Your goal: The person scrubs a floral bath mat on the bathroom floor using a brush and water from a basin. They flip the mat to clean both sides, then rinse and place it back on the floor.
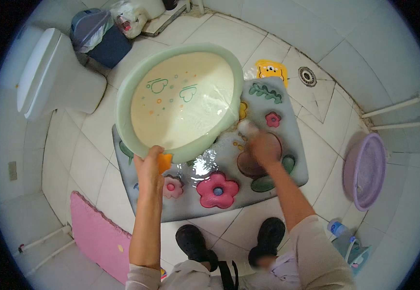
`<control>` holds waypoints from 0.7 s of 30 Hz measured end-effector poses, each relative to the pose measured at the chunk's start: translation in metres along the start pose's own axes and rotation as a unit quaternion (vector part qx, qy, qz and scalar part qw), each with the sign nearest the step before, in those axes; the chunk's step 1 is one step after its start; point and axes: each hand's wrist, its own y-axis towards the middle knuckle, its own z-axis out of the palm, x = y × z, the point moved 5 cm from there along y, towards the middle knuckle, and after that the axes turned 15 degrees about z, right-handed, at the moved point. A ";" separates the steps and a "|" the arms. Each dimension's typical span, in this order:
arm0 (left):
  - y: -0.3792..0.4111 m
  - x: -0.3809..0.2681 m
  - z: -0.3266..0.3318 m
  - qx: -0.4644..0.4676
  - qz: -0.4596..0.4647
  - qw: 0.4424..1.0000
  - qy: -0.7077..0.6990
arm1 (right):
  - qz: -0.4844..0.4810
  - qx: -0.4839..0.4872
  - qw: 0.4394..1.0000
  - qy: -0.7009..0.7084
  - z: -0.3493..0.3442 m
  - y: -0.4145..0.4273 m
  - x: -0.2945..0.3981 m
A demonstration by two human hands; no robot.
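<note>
My left hand grips the near left rim of a large round pale-green basin, beside an orange tab on it. The basin is tilted, and its cream bottom with printed hearts and dots faces me. Under its near side lies a wet grey bath mat with raised flowers and leaves. Over the mat's right part, my right hand is blurred by motion. From its fingers sticks a small white thing, too blurred to name, close to the basin's right rim. Water glistens on the mat near the basin.
A white toilet and a dark waste bin stand at the upper left. A floor drain lies beyond the mat beside a yellow bear-shaped piece. A purple basin leans at the right wall. A pink mat lies lower left.
</note>
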 end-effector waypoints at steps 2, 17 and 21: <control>-0.006 -0.002 -0.004 -0.011 -0.011 0.999 -0.028 | 0.131 -0.101 0.981 0.103 -0.021 0.005 -0.028; 0.009 0.010 -0.016 -0.036 0.022 0.999 -0.026 | 0.265 -0.139 0.929 0.217 -0.035 0.047 -0.035; 0.021 0.011 -0.017 -0.061 0.029 0.997 -0.027 | 0.012 -0.061 0.975 0.212 -0.041 0.048 0.069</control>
